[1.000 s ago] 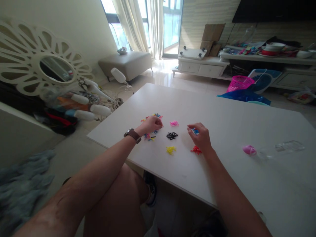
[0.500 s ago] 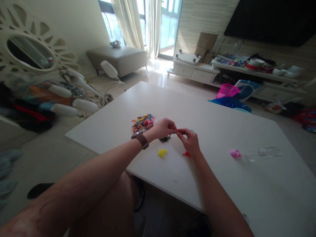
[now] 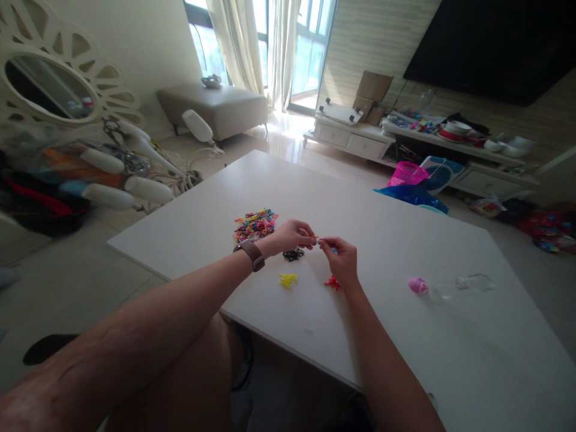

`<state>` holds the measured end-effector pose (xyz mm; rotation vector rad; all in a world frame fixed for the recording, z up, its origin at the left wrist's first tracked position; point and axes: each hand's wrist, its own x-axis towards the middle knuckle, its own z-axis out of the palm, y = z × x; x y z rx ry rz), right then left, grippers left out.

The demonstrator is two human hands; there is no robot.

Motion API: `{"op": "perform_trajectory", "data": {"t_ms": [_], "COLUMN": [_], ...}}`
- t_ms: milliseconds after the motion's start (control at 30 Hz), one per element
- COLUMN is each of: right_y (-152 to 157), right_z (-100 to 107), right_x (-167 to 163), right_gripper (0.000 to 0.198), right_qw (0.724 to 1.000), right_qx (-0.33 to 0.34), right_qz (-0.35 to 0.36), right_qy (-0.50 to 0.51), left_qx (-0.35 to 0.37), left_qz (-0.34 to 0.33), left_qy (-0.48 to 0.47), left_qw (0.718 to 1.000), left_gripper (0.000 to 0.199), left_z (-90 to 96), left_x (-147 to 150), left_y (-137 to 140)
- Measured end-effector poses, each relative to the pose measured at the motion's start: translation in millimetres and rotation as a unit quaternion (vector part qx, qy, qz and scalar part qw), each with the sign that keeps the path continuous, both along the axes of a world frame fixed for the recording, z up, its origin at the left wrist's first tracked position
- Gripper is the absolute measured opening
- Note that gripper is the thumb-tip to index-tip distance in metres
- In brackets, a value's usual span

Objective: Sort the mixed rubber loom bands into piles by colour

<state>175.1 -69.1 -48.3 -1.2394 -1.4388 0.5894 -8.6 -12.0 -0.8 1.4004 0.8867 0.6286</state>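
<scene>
Over the white table (image 3: pixel 202 210), my left hand (image 3: pixel 292 236), with a watch on its wrist, is closed in a pinch on small coloured rubber bands (image 3: pixel 315 237); some orange-yellow shows at the fingertips. Facing it, almost touching, my right hand (image 3: pixel 342 258) pinches at the same spot, its exact hold too small to make out. A mixed pile of rubber bands (image 3: pixel 254 225) lies beyond my left wrist. Black bands (image 3: pixel 294 254) lie under my left hand, yellow bands (image 3: pixel 288 281) nearer me, and red bands (image 3: pixel 332 283) beside my right wrist. A bit of blue (image 3: pixel 334 249) shows by my right fingers.
On the right of the table lies a clear bottle (image 3: pixel 474 282) beside a pink rounded object (image 3: pixel 418 285). A pink basket (image 3: pixel 407 173) stands past the far right edge. White lamp arms (image 3: pixel 148 189) crowd the floor at left, and a bench (image 3: pixel 216 111) stands behind.
My fingertips have drawn slightly apart, opening a small gap between the hands. The camera view has shifted a little; the piles lie as before.
</scene>
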Motion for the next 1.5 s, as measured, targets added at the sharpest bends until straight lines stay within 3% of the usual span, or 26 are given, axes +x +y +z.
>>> {"op": "perform_trajectory", "data": {"t_ms": [100, 233, 433, 567, 733, 900, 1033, 1100, 1200, 1300, 1500], "right_y": [1, 1, 0, 5, 21, 27, 21, 16, 8, 4, 4], "right_z": [1, 3, 5, 3, -16, -32, -21, -11, 2, 6, 4], "right_x": [1, 1, -1, 16, 55, 68, 56, 44, 25, 14, 14], "right_gripper": [0.020, 0.019, 0.021, 0.024, 0.020, 0.017, 0.019, 0.021, 0.027, 0.030, 0.031], "right_qw": [1.000, 1.000, 1.000, 0.998, 0.974, 0.972, 0.970, 0.979, 0.999, 0.994, 0.994], "right_qx": [0.000, 0.005, 0.003, 0.009, 0.000, -0.027, -0.014, 0.005, -0.030, -0.069, -0.074], "right_qz": [-0.019, -0.022, -0.007, -0.063, -0.196, -0.195, -0.200, -0.177, -0.019, 0.084, 0.073], "right_qy": [0.003, 0.010, 0.009, -0.011, -0.110, -0.132, -0.135, -0.101, -0.023, 0.016, 0.023], "left_qx": [-0.092, -0.142, -0.120, -0.103, -0.081, -0.064, -0.045, -0.034, -0.013, 0.002, 0.008], "left_qz": [0.018, 0.039, 0.088, 0.102, 0.087, 0.071, 0.039, 0.027, 0.011, -0.004, -0.007], "left_qy": [-0.070, -0.113, -0.107, -0.072, -0.035, -0.024, -0.026, -0.020, -0.001, 0.004, 0.014], "left_qw": [0.993, 0.983, 0.983, 0.987, 0.992, 0.995, 0.998, 0.999, 1.000, 1.000, 1.000], "left_gripper": [0.032, 0.036, 0.030, 0.027, 0.029, 0.029, 0.026, 0.026, 0.026, 0.025, 0.022], "left_z": [-2.7, 1.6, 6.3, 3.8, -0.4, -4.6, -6.1, -5.1, -2.5, -0.5, 1.4], "left_x": [3, 7, 12, 9, 5, 5, 5, 5, 5, 6, 8], "left_y": [-2, -6, -7, -6, -5, -5, -5, -5, -8, -10, -11]}}
